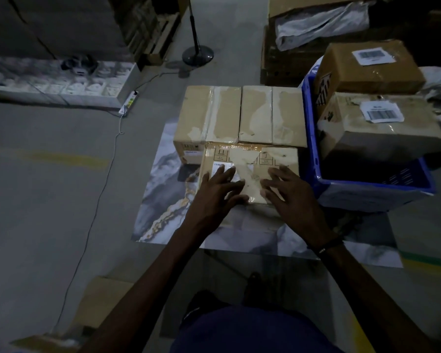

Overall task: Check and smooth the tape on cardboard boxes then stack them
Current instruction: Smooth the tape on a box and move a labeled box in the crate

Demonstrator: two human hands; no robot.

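A taped cardboard box lies on a marble-patterned table right in front of me. My left hand lies flat on its top over a white label, fingers spread. My right hand presses flat on the right half of the same top, beside a strip of clear tape. Behind this box stand two more taped boxes side by side, one on the left and one on the right.
A blue plastic crate stands at the table's right and holds two boxes with barcode labels. A power strip with its cable runs across the floor to the left. A fan stand is behind.
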